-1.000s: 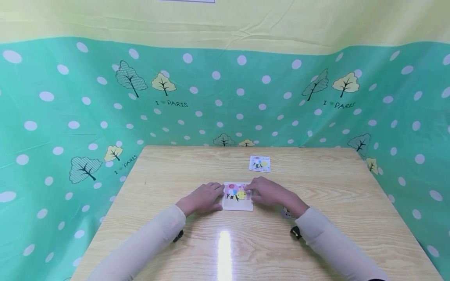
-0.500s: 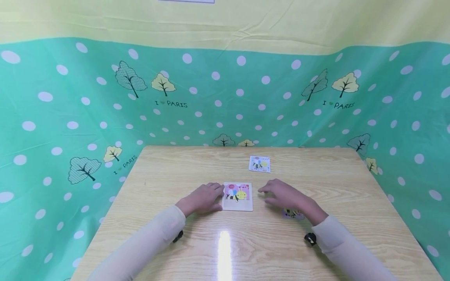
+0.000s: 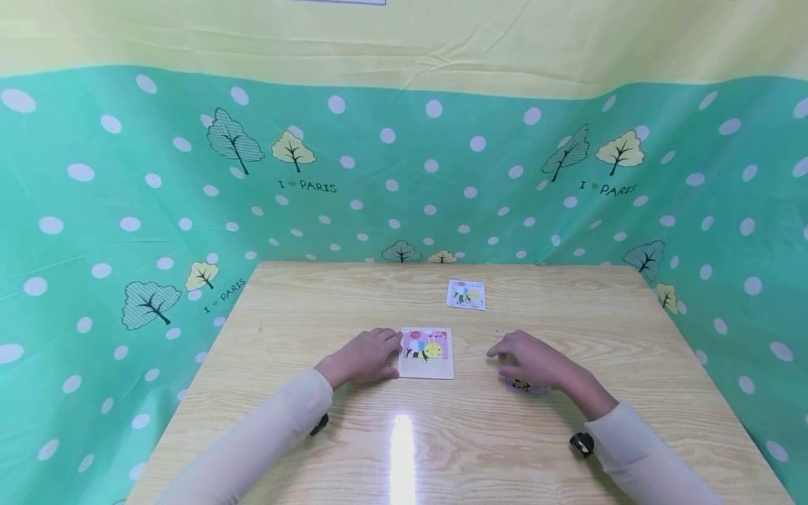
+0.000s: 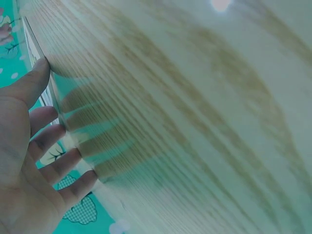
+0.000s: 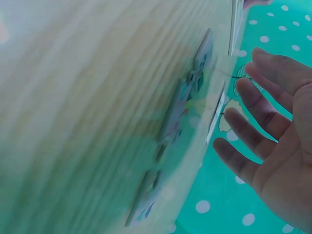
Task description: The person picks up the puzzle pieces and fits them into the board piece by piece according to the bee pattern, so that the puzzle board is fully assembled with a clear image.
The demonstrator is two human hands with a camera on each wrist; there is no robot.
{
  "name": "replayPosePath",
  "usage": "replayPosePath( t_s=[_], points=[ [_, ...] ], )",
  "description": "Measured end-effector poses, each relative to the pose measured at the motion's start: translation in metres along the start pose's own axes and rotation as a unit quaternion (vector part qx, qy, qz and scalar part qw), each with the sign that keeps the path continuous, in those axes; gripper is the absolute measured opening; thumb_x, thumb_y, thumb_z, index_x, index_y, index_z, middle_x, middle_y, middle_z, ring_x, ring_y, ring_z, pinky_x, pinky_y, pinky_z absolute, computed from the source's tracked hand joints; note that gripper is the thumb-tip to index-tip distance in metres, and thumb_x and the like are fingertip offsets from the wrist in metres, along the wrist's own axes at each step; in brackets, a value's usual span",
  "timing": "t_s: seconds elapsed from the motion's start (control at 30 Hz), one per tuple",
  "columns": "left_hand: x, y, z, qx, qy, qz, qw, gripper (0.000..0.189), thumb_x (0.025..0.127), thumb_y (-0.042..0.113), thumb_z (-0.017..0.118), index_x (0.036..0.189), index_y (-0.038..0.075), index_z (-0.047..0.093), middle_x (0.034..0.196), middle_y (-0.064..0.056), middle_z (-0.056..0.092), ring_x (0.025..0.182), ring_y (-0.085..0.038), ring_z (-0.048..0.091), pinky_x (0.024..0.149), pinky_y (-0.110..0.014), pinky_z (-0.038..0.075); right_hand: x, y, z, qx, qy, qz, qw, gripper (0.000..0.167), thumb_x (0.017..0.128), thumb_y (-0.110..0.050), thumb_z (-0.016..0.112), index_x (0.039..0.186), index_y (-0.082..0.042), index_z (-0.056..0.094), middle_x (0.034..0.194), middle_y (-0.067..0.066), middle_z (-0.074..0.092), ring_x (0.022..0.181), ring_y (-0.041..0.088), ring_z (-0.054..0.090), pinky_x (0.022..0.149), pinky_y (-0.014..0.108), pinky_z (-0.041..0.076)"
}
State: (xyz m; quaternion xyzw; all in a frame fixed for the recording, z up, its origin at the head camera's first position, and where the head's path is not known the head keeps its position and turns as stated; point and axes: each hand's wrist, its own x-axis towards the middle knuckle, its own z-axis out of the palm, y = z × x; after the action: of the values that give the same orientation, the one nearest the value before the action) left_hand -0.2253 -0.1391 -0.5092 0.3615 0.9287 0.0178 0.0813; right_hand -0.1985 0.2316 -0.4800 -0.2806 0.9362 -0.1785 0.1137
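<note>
In the head view a white square puzzle board [image 3: 426,369] lies flat mid-table, its upper part filled with a pink picture of a yellow bee and its lower part bare white. My left hand [image 3: 366,356] rests at the board's left edge; in the left wrist view its thumb [image 4: 36,80] touches the edge while the fingers spread out straight. To the right, my right hand [image 3: 533,361] hovers with relaxed fingers, holding nothing. Loose puzzle pieces [image 3: 527,386] lie partly hidden under it; the right wrist view shows several flat pieces [image 5: 170,109] on the tabletop.
A square card with a similar bee picture [image 3: 466,294] lies farther back on the wooden table [image 3: 328,301]. Green spotted cloth [image 3: 353,175] hangs behind and at both sides. A light reflection shows on the front of the tabletop.
My right hand has drawn away from the board's right edge and moved right, over the loose puzzle pieces. The left hand and the board have stayed put.
</note>
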Motion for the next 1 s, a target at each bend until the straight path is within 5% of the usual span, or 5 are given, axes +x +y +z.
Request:
replayPosePath(
  t_s=[0.33,1.0],
  points=[
    [-0.001,0.002,-0.002,0.0,-0.001,-0.002,1.0,0.06,0.095,0.052,0.065,0.138,0.01,0.06,0.151,-0.014,0.053,0.14,-0.031,0.05,0.117,-0.047,0.045,-0.022,0.013,0.004,-0.007,-0.006,-0.017,0.9998,0.031,0.086,-0.018,0.081,0.116,-0.011,0.076,0.098,-0.008,0.07,0.097,0.016,0.061,0.088,0.042,0.056],
    [0.0,0.004,-0.004,-0.001,-0.007,-0.005,1.0,0.066,0.095,0.053,0.065,0.143,0.008,0.055,0.152,-0.014,0.052,0.141,-0.032,0.049,0.118,-0.048,0.044,-0.033,0.017,0.014,-0.043,0.031,-0.071,0.9961,0.018,0.087,-0.014,0.08,0.105,-0.017,0.079,0.101,-0.006,0.075,0.101,0.02,0.065,0.088,0.043,0.058]
  ],
)
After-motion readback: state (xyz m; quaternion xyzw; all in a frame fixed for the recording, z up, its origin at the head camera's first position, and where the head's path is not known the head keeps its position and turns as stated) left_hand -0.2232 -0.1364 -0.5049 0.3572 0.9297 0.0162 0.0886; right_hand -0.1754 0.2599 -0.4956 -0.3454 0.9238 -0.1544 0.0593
